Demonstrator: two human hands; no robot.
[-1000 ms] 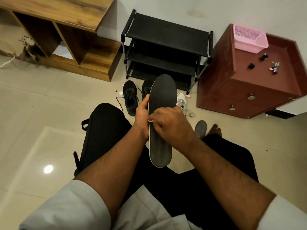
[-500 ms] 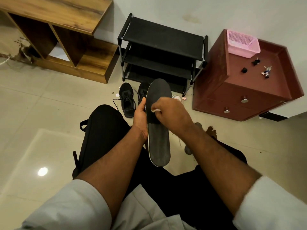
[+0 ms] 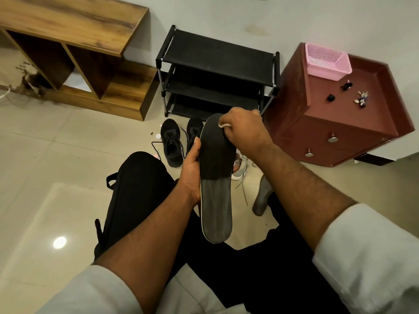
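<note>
Left hand (image 3: pixel 190 169) grips the insole (image 3: pixel 216 200), right hand (image 3: pixel 246 132) pinches an indistinct white scrap (image 3: pixel 223 125) at its 12 o'clock end; pink basket (image 3: pixel 326 63) contents hidden.

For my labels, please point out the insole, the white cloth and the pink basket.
insole (image 3: pixel 216 207): head view, grey heel half.
white cloth (image 3: pixel 223 125): head view, visible folded edge.
pink basket (image 3: pixel 328 70): head view, near side wall.

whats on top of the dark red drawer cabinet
A pink basket at the back, two small black pieces and a small pale trinket. Whatever lies in or under the basket is hidden.
</note>
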